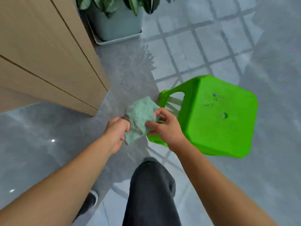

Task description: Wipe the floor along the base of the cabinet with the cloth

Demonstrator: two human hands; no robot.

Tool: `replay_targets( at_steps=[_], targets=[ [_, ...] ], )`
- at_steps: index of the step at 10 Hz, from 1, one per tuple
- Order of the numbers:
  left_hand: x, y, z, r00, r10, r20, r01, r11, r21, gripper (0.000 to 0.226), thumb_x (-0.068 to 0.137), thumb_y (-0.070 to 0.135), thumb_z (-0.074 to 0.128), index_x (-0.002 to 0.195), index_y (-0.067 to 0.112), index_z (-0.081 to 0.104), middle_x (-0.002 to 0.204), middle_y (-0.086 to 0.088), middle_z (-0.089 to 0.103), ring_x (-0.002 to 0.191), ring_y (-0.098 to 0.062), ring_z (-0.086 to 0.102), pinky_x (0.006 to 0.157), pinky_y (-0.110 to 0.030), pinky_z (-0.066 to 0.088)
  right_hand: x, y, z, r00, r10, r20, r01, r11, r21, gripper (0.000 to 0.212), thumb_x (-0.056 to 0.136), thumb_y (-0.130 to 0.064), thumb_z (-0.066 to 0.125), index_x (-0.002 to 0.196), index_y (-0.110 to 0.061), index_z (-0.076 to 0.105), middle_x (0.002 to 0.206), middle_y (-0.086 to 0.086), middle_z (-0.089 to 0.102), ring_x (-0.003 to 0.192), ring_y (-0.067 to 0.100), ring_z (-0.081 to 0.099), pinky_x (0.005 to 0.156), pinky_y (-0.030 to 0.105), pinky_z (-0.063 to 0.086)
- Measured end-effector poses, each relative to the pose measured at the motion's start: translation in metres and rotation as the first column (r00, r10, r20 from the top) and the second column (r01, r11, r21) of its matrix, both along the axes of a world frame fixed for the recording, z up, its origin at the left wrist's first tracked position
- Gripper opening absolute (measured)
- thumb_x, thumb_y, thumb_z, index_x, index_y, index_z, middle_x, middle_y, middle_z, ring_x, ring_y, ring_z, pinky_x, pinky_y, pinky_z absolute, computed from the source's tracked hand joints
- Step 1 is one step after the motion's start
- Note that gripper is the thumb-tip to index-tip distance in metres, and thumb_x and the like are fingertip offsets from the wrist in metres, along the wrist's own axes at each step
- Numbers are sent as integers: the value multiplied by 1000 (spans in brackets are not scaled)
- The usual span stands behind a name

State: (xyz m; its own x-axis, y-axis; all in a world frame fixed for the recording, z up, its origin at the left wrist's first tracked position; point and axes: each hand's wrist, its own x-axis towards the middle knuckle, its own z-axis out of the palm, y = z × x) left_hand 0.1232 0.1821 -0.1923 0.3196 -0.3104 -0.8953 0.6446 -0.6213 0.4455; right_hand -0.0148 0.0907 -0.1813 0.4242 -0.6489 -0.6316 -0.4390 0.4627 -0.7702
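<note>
A pale green fluffy cloth [140, 115] is bunched up in the air above the grey floor [40, 144], held between both hands. My left hand [116, 132] grips its lower left part. My right hand [164, 126] pinches its right side with the fingers curled. The light wooden cabinet [48, 54] stands to the upper left, its base corner [96, 111] close to the left of the cloth. The cloth does not touch the floor.
A bright green plastic stool [216, 115] stands just right of my hands. A grey planter [117, 22] with a leafy plant sits in a tray beside the cabinet's far end. My dark trouser leg [151, 193] and a shoe [89, 201] are below.
</note>
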Motion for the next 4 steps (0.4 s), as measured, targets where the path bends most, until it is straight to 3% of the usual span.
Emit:
replay_targets(
  at_steps=[1,2,3,4],
  targets=[
    [-58,-25,78,997,-31,73,30,999,16,26,77,-9,50,74,16,54,62,-7,48,50,-22,42,52,-25,34,-56,-15,68,977,-137,-160,119,986,-119,30,75,5,70,75,-18,51,88,14,61,62,25,60,51,34,57],
    [-118,-53,115,1000,-10,1,10,1000,-2,19,92,0,54,88,19,55,77,-6,60,64,-20,58,62,-31,51,-111,-35,89,905,-290,-312,230,949,-214,30,73,1,68,69,-22,50,83,16,62,66,26,59,64,52,59],
    [-158,-81,126,989,-22,-148,14,999,-50,18,96,8,53,112,17,55,102,-11,63,89,-26,61,78,-40,55,-149,-56,73,872,-296,-390,221,949,-227,23,73,1,63,83,-19,57,88,13,63,74,29,58,77,58,55],
    [-177,-79,132,989,-44,-144,43,999,-9,48,89,0,54,133,19,53,115,-10,59,105,-27,57,90,-42,50,-166,-64,62,911,-196,-364,191,980,-50,54,80,5,57,126,-22,57,117,11,57,79,25,56,75,42,52]
  ],
)
